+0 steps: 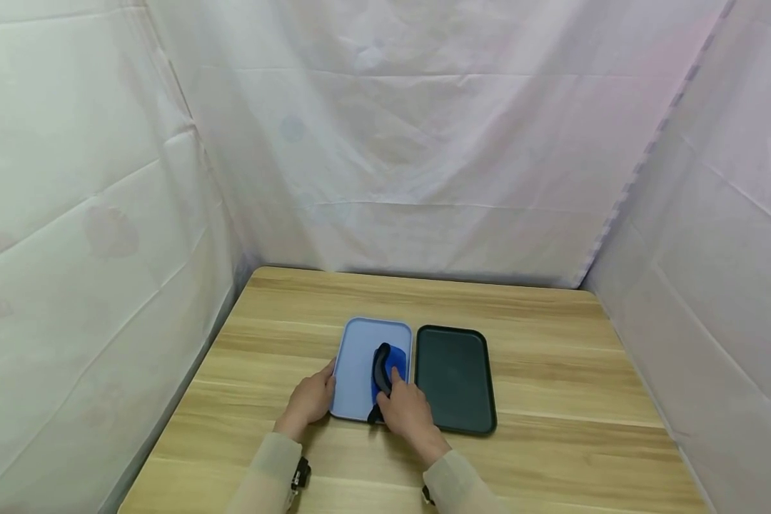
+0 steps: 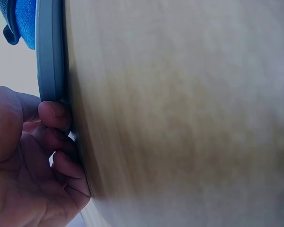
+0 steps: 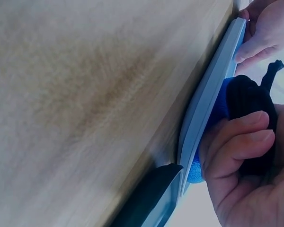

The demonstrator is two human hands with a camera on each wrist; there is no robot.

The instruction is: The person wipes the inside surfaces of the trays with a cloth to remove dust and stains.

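A light blue tray (image 1: 358, 357) lies on the wooden table. My left hand (image 1: 313, 396) grips its left edge near the front corner, fingertips right at the rim (image 2: 49, 56) in the left wrist view. On the right part of this tray sits a blue fuzzy pad with a curved black part (image 1: 382, 368) on top. Fingers of my right hand (image 1: 407, 410) curl round the black part, and the index finger reaches forward over the blue. A short black tail (image 3: 273, 71) sticks out from the pad in the right wrist view. My right palm hides some of it.
A dark green tray (image 1: 455, 378) lies just right of the light blue one, edges close together. Bare wood (image 1: 565, 378) stretches farther right. Pale cloth curtains (image 1: 411, 143) hang behind the table and along both sides.
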